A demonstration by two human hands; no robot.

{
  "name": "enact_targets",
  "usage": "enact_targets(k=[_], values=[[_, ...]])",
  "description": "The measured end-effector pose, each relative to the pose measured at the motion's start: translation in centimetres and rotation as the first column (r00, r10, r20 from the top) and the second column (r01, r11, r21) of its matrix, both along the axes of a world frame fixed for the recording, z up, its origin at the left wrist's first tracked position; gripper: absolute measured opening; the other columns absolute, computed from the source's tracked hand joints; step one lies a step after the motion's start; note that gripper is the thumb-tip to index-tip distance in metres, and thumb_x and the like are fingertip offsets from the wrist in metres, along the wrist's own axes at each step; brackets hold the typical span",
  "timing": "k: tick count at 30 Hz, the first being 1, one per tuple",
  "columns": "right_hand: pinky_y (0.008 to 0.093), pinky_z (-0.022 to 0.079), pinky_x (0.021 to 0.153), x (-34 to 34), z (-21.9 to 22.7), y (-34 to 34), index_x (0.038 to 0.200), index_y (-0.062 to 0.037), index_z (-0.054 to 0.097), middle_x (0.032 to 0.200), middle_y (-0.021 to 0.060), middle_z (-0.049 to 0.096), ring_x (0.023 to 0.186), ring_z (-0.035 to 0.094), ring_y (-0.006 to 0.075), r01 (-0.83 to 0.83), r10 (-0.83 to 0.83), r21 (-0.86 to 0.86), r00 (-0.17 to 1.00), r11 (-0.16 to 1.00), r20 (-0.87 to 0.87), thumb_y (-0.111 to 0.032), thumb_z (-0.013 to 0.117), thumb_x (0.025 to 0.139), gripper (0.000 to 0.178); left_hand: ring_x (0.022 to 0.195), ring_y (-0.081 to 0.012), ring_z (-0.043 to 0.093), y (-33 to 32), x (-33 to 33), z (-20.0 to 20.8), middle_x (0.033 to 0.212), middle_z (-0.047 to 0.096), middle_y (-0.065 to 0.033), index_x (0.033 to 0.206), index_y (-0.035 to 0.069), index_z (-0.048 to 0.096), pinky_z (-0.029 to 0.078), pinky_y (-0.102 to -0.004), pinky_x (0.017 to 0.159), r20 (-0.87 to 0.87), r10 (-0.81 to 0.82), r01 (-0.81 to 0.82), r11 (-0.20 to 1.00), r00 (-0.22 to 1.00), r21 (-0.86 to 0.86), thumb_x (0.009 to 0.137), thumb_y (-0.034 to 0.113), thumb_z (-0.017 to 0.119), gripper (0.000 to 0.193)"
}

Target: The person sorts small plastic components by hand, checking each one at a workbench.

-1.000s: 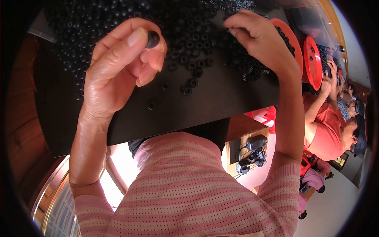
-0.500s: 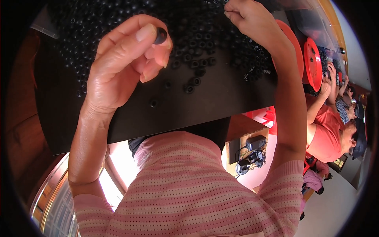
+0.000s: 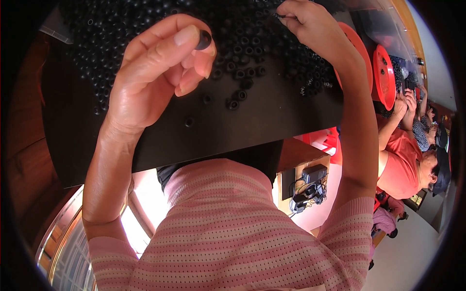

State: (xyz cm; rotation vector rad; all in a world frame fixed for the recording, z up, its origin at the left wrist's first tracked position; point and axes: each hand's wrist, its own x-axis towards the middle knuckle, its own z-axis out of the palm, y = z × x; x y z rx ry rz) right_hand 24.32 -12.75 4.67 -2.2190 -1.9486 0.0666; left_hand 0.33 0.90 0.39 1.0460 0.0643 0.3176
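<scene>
the left hand has its fingers pinched on a round black piece; the right hand pinches what seems a small dark part. between their fingers, black rings litter the counter.

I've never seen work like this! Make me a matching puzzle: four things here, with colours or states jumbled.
1. Left hand
2. Striped top
3. Corded adapters
4. Trays at right

A. Red
B. Pinching a round black piece
C. Black, bunched together
D. Pink and cream

Pairs: 1-B, 2-D, 3-C, 4-A
</scene>
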Motion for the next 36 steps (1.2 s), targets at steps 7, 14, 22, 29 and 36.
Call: enact_targets(k=[7,14,22,29,36], values=[[0.0430,0.048,0.077,-1.2,0.7,0.2,0.081,0.0019,0.061,0.087,0.0217,0.062,0.088,0.060,0.0382,0.101,-0.103,-0.036,0.992,0.994,-0.071,-0.004,0.056,0.079,0.008,0.055,-0.0085,0.039,0.1,0.0,0.1,0.077,0.050,-0.0068,0.107,-0.004,0.052,0.029,-0.0199,0.047,-0.032,0.026,-0.023,0.997,0.999,0.069,0.097,0.029,0.048,0.035],[0.0427,0.048,0.070,-1.2,-0.3,0.7,0.080,0.0012,0.061,0.083,0.0201,0.062,0.080,0.061,0.0380,0.149,-0.149,0.005,0.984,0.989,0.102,-0.003,0.058,0.076,0.006,0.055,-0.0084,0.040,0.1,0.2,0.5,0.077,0.052,-0.0068,0.108,-0.004,0.052,0.029,-0.0199,0.046,-0.084,0.033,-0.029,0.998,0.996,0.054,0.097,0.030,0.049,0.036],[0.0181,0.037,0.056,-6.8,0.7,-0.9,0.102,-0.0008,0.063,0.078,0.0011,0.059,0.063,0.049,0.0040,0.236,-0.015,0.191,0.663,0.953,-0.748,0.002,0.053,0.087,0.018,0.050,-0.0072,0.037,-0.1,-0.1,0.4,0.075,0.052,-0.0053,0.103,-0.003,0.052,0.026,-0.0199,0.043,-0.065,-0.007,0.004,0.999,0.998,-0.047,0.096,0.034,0.051,0.037],[0.0170,0.037,0.048,-10.0,0.6,0.2,0.101,0.0043,0.062,0.078,0.0062,0.064,0.056,0.049,0.0036,0.292,0.219,0.307,0.297,0.906,-0.929,-0.005,0.059,0.091,0.014,0.050,-0.0083,0.039,-0.1,0.1,0.4,0.074,0.056,-0.0072,0.106,0.002,0.054,0.026,-0.0214,0.044,-0.081,-0.102,0.092,0.988,0.991,-0.122,0.095,0.035,0.055,0.035],[0.0178,0.042,0.054,-11.9,-0.5,1.3,0.101,0.0057,0.064,0.084,0.0058,0.064,0.070,0.059,0.0056,0.316,0.258,0.435,0.473,0.843,-0.843,0.001,0.063,0.089,0.014,0.053,-0.0106,0.042,0.0,-0.2,0.2,0.078,0.060,-0.0103,0.120,0.008,0.055,0.028,-0.0227,0.047,-0.083,-0.134,0.115,0.974,0.988,-0.198,0.097,0.027,0.051,0.030]])
